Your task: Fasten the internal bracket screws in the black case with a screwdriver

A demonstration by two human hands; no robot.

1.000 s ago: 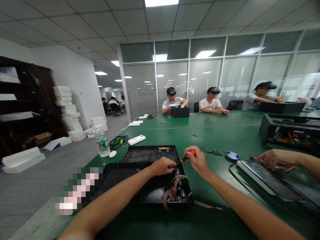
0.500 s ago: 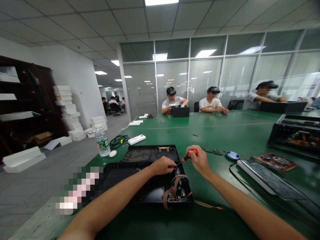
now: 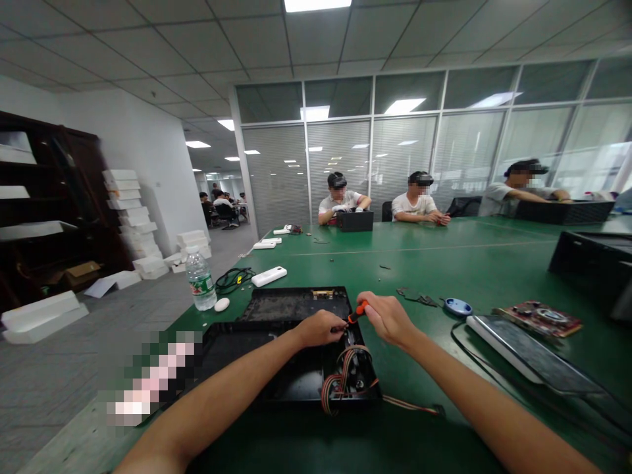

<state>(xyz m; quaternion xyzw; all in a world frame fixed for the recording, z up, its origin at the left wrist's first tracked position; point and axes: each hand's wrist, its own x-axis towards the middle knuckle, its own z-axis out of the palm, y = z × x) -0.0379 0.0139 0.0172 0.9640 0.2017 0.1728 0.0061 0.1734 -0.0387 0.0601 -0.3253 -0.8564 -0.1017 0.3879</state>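
Observation:
My right hand [image 3: 390, 319] is closed around an orange-and-black screwdriver [image 3: 358, 312], which points down and to the left. Close to its tip, the fingers of my left hand [image 3: 320, 328] are pinched together over a small dark thing that I cannot make out. Both hands are above the right part of an open black case [image 3: 296, 390] lying flat on the table. Thin coloured wires [image 3: 340, 382] loop inside its right end and trail out to the right. A dark panel [image 3: 291, 304] with a brass-coloured fitting lies just behind the case.
A water bottle [image 3: 200, 280], a white power bank [image 3: 269, 276] and a black cable [image 3: 232, 280] lie to the left. On the right are a blue round dish [image 3: 458, 307], a tablet-like device [image 3: 538, 355], a red circuit board [image 3: 546, 319] and a black case [image 3: 592, 263]. Several people sit opposite.
My right hand has moved left with the screwdriver, bringing it right up to my left fingers. The left hand has stayed put. The black case at far right has turned.

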